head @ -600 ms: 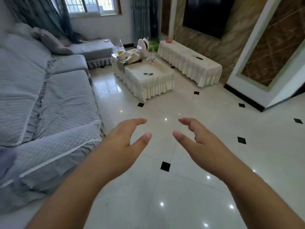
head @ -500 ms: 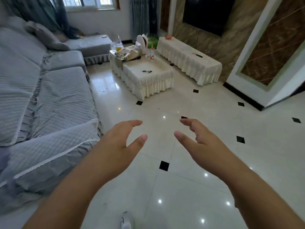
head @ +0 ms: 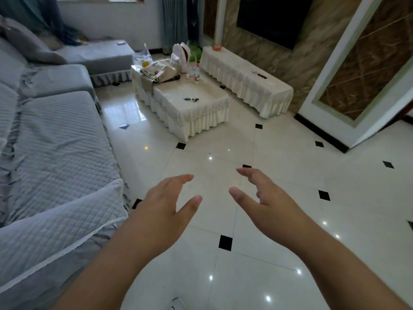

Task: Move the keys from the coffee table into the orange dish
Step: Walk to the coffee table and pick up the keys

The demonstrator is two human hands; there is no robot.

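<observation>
A small dark bunch of keys [head: 190, 99] lies on the cream-covered coffee table [head: 205, 113], near its front half. The orange dish [head: 216, 47] stands at the far end of the long cream-covered bench along the right wall. My left hand [head: 165, 206] and my right hand [head: 266, 202] are stretched out in front of me over the floor, well short of the table. Both have relaxed, spread fingers and hold nothing.
A grey quilted sofa [head: 51, 139] runs along the left. A printed bag [head: 159, 71], a small bottle [head: 196, 74] and a white bag [head: 181, 55] occupy the table's far end. The long bench [head: 250, 86] and a white door frame [head: 335, 81] are on the right. Glossy tiled floor lies between.
The view has moved forward, so the coffee table and bench appear closer. Both hands keep the same open pose in front of me.
</observation>
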